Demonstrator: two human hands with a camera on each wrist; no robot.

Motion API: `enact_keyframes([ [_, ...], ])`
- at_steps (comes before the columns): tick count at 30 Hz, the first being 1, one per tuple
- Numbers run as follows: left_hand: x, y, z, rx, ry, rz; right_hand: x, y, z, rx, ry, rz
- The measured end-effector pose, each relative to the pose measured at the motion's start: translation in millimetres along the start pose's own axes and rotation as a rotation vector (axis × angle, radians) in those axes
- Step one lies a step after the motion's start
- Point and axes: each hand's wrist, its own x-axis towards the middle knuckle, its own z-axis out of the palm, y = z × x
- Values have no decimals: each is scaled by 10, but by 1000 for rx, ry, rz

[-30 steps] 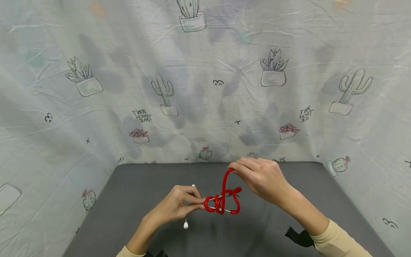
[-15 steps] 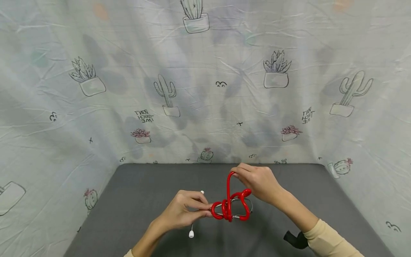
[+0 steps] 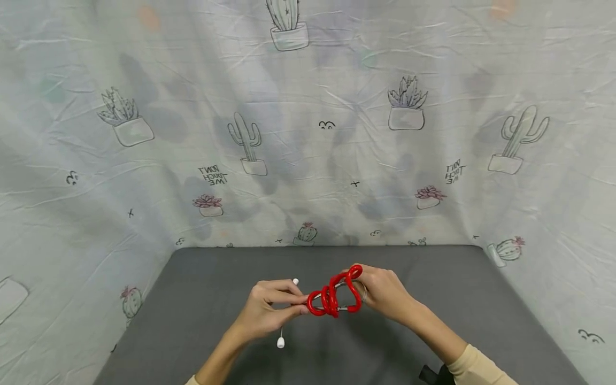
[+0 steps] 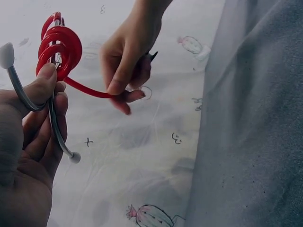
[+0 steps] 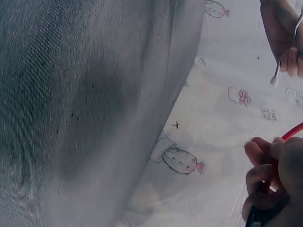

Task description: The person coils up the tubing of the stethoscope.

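A stethoscope with red tubing wound in coils round its metal ear tubes is held in the air above the grey table. My left hand pinches the ear tubes at the left end of the coils. White ear tips stick out above and below that hand. At the coils' right side is my right hand, partly behind the tubing in the head view. In the left wrist view the right hand pinches a red length of tube drawn out from the coils. The chest piece cannot be made out.
Beneath the hands lies the grey tabletop. A pale curtain printed with cacti surrounds it at the back and sides. A dark strap shows beside the right sleeve.
The right hand has come down from above the coils to their right side, behind the tubing, bringing the tube length with it. The left hand keeps its pinch and has shifted only slightly.
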Motion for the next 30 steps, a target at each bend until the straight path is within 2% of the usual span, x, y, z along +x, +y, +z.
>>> enact_keyframes([
  [5,4,-33,5,17,32,1,-45,-85,29,94,-104,41],
  [12,29,-65,19,97,125,-99,-80,-194,46,259,-187,62],
  [21,63,-62,43,213,223,-194,-90,-397,115,395,-132,54],
  [30,89,-64,119,320,281,-330,-99,-500,110,482,-133,163],
])
